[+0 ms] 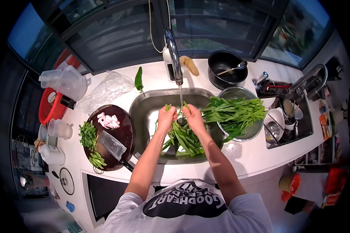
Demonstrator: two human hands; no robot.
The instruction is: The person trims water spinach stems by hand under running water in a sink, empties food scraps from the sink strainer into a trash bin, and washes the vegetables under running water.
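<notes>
Over the steel sink (144,112), both my hands are closed on stems of long leafy greens. My left hand (166,118) grips stems whose cut ends stick out above the fist. Close beside it, my right hand (193,117) grips more stems in the same way. The leafy greens (184,138) hang and spread below my hands inside the sink. Water runs in a thin stream from the faucet (174,54), falling between my hands. A mesh colander (245,134) on the right is heaped with washed-looking greens (235,110), some leaves drooping over its rim.
Left of the sink, a round dark cutting board (118,151) bears a cleaver (112,145), chopped greens (88,136) and pale pink pieces (108,120). Behind are a green pepper (139,79), ginger (189,65), a plastic bag (109,89) and a black pot (225,79). Dishes (276,120) fill the right basin.
</notes>
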